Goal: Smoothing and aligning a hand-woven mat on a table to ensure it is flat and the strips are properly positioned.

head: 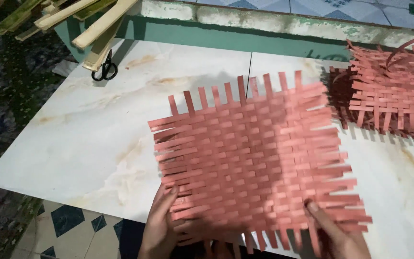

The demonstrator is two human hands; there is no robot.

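A square mat woven of flat pink-red strips (255, 153) lies on a white marbled slab (92, 134), its loose strip ends sticking out on all sides. My left hand (161, 225) grips the mat's near-left corner, fingers on top of the strips. My right hand (334, 232) holds the near-right corner, thumb pressed on the weave. The mat's near edge hangs past the slab's front edge, toward me.
More woven pink-red pieces (389, 96) are piled at the slab's far right. Black scissors (105, 69) lie at the far left, below a bundle of split bamboo slats (87, 24). A green ledge (226, 36) runs behind. Patterned floor tiles (68, 225) show at the lower left.
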